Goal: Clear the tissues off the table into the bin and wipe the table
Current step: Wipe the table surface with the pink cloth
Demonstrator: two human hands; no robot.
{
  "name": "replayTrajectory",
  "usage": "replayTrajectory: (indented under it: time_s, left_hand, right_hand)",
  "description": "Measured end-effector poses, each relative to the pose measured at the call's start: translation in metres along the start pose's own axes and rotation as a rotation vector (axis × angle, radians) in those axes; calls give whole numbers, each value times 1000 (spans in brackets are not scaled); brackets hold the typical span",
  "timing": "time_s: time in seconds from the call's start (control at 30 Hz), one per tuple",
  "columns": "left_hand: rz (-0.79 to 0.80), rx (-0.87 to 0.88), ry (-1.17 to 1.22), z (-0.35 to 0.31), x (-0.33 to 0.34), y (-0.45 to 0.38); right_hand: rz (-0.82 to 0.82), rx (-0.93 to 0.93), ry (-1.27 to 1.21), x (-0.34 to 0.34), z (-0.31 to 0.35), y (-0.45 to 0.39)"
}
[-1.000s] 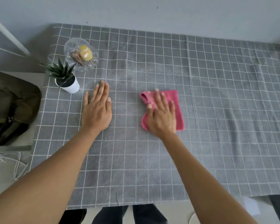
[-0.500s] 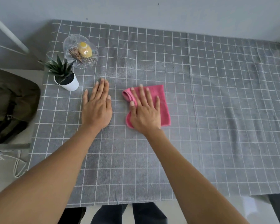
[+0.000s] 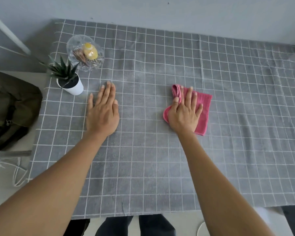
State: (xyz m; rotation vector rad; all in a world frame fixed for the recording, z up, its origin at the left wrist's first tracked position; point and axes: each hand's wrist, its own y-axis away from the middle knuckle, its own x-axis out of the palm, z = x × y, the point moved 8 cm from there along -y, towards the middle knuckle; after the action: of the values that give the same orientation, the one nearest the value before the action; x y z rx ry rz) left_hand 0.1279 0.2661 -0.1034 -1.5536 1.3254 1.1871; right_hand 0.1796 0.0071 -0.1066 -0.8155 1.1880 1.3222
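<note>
Soft, even daylight, faint shadows; wide-angle bending at the edges; slightly soft focus, perhaps from motion.

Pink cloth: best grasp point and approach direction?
Pinch the bunched fold at the pink cloth's far-left corner, coming from above and the left. That ridge stands off the tablecloth; the rest lies flat under the right hand, offering fingers no edge.

Ahead of you a plain grey wall (image 3: 160,11) backs the table (image 3: 160,167) with its grey checked cloth, pale floor (image 3: 0,189) at your left
</note>
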Motion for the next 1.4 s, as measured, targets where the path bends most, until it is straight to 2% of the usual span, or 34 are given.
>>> replayTrajectory:
  time_s: [0.17, 0.3, 0.37, 0.47, 0.6, 0.77, 0.87, 0.93, 1.07, 1.2, 1.33, 1.4]
  left_hand:
    - [-16, 9, 6, -1, -2, 0]
    - [-13, 12, 28, -1, -1, 0]
    - [-7, 10, 24, 1, 0, 0]
    - [-10, 7, 15, 1, 0, -1]
    - [-8, -4, -6, 2, 1, 0]
    - [-16, -2, -8, 1, 1, -1]
    - [-24, 3, -4, 1, 0, -1]
    - [-20, 4, 4, 1, 0, 0]
    - [-14, 4, 7, 1, 0, -1]
    - [-14, -11, -1, 2, 1, -1]
    - [-13, -6, 10, 1, 1, -1]
    - [-17, 6, 5, 1, 1, -1]
  right_hand:
    - [83, -376, 0, 34, 92, 51]
    - [120, -541, 25, 28, 81, 51]
    - [87, -466, 69, 18, 46, 32]
    - [54, -199, 49, 3, -12, 11]
    - [26, -81, -8, 5, -5, 22]
    - [87, -330, -23, 29, 56, 76]
    - [103, -424, -33, 27, 56, 82]
    - [69, -389, 1, 20, 34, 70]
    - [5, -138, -23, 8, -12, 50]
    - [22, -79, -50, 11, 4, 55]
    - [100, -401, -55, 29, 70, 97]
    - [134, -495, -75, 33, 82, 108]
